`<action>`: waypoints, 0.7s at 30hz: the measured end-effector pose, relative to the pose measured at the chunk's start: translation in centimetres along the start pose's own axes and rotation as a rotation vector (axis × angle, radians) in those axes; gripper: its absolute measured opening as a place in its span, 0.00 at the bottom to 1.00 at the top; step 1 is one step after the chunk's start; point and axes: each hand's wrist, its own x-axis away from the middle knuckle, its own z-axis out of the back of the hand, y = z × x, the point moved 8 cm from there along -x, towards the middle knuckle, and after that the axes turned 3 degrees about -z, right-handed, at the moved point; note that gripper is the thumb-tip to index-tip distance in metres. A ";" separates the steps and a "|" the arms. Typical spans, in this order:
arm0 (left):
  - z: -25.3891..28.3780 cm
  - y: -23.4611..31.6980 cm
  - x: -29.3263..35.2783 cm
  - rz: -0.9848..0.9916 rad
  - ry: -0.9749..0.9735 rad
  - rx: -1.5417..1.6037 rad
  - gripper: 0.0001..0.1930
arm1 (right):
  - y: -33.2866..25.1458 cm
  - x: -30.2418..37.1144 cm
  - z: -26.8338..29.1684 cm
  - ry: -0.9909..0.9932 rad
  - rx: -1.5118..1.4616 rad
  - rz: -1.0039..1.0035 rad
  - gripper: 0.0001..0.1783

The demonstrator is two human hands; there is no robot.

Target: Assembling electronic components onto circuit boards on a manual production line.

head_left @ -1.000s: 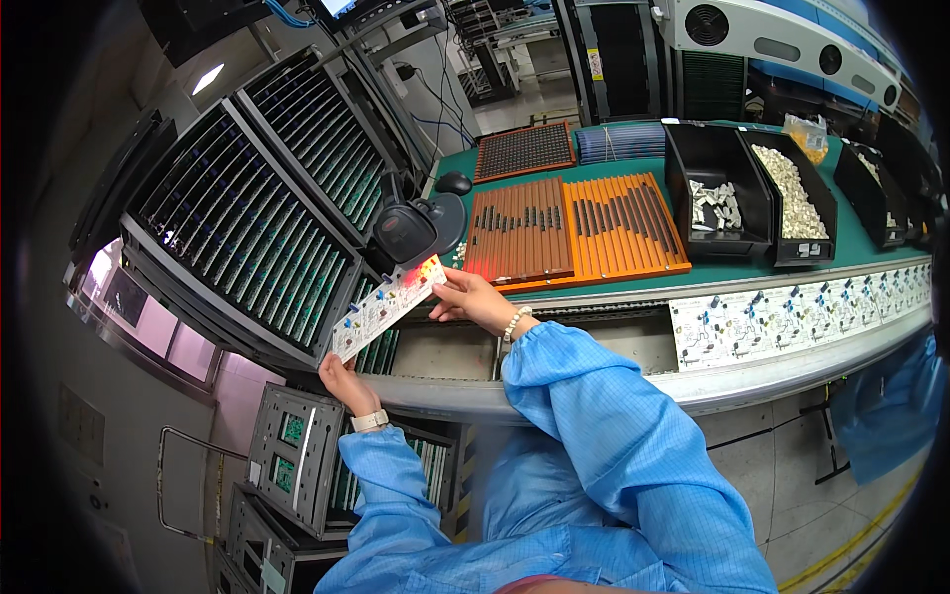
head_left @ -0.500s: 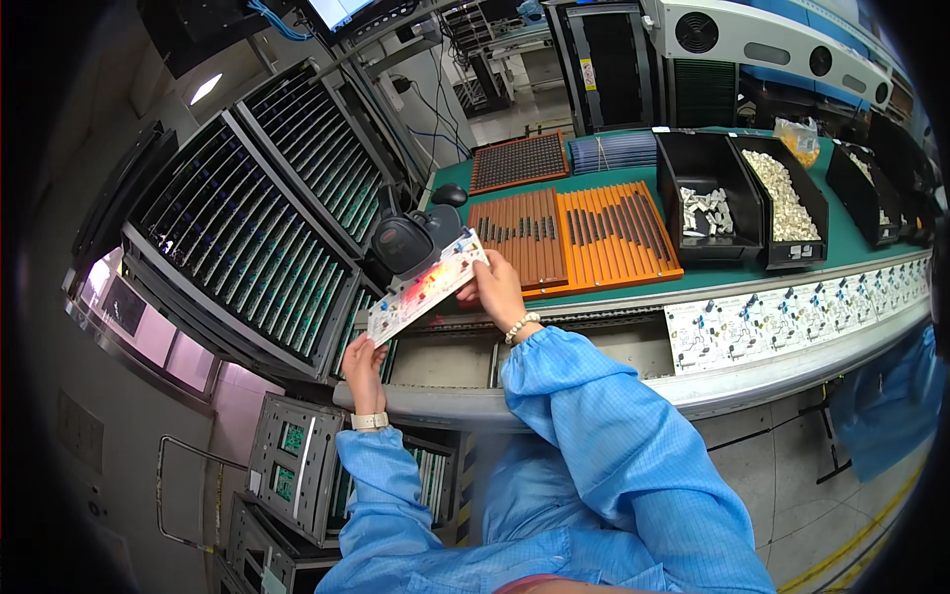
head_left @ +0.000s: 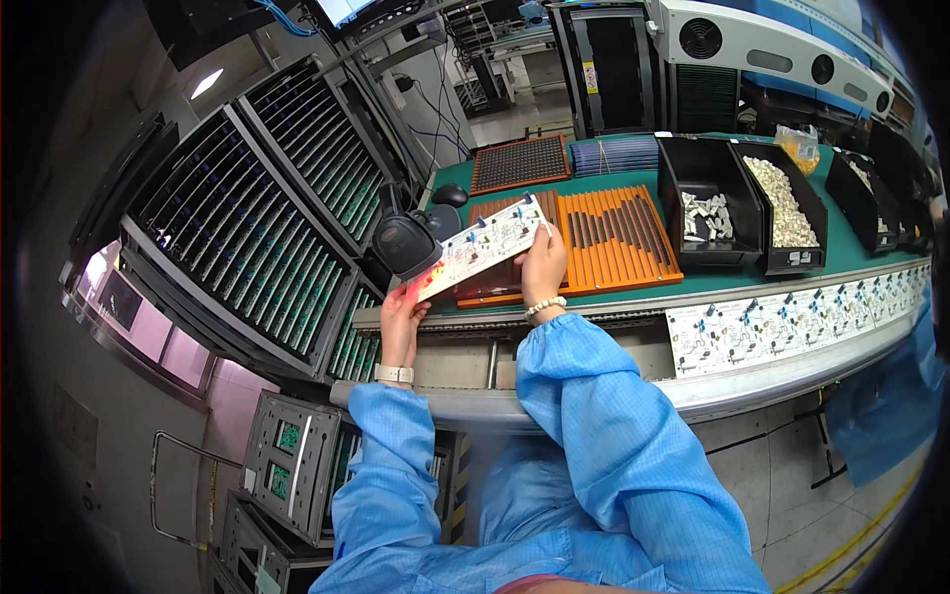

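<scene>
A long white circuit board [head_left: 487,243] with blue, black and other small parts is held tilted between my two hands. My left hand [head_left: 401,322] grips its lower left end, fingers closed on the edge. Around its upper right end my right hand [head_left: 543,261] is closed, thumb on top. Close above the board's left end stands a black barcode scanner [head_left: 405,244] on a stand, and its red light falls on that end of the board. Behind the board lies an orange grooved tray [head_left: 618,238] with rows of dark parts, and a brown tray is partly covered by the board.
Tall racks of green boards [head_left: 242,238] stand at the left. At the right are black bins [head_left: 705,213] with white parts. More white boards [head_left: 792,322] sit in the rail along the front edge. A black mouse [head_left: 450,194] lies behind the scanner.
Both hands have carried the board to the right and turned it, so the scanner's red light now falls on its left end rather than its middle.
</scene>
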 end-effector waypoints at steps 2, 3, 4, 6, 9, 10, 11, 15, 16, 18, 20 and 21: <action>-1.1 0.4 0.0 -0.068 -0.044 0.036 0.17 | -0.5 -0.3 0.6 0.051 -0.027 0.018 0.17; -1.2 0.6 0.1 -0.073 -0.044 0.032 0.17 | -0.5 -0.2 0.8 0.090 -0.054 0.012 0.18; -1.3 0.3 0.1 -0.072 -0.062 0.031 0.17 | -0.4 -0.4 0.9 0.093 -0.042 0.010 0.18; -1.3 -0.5 0.1 -0.062 -0.075 0.039 0.17 | -0.5 -0.8 1.4 0.120 0.010 0.046 0.19; -2.8 0.3 1.1 -0.069 -0.122 0.021 0.18 | 0.5 -1.8 2.4 0.138 -0.049 0.018 0.21; -2.8 0.5 1.2 -0.072 -0.113 0.021 0.18 | 0.4 -1.9 2.4 0.146 -0.077 0.015 0.22; -2.9 0.7 1.4 -0.076 -0.130 0.007 0.19 | 0.3 -1.8 2.3 0.137 -0.075 0.012 0.22; -2.8 0.5 1.3 -0.068 -0.165 0.015 0.21 | 0.1 -1.7 2.0 0.112 -0.144 -0.018 0.23; -3.0 0.5 1.3 -0.063 -0.184 0.023 0.21 | -0.1 -1.6 1.9 0.106 -0.178 -0.009 0.22; -2.7 0.4 1.5 -0.061 -0.153 0.028 0.21 | 0.0 -1.3 1.8 0.087 -0.188 -0.074 0.23; -3.0 0.3 1.6 -0.050 -0.164 -0.003 0.21 | 0.1 -1.5 2.2 0.099 -0.186 -0.063 0.23; -3.1 0.3 1.6 -0.045 -0.160 0.014 0.21 | 0.2 -1.6 2.1 0.091 -0.172 -0.061 0.23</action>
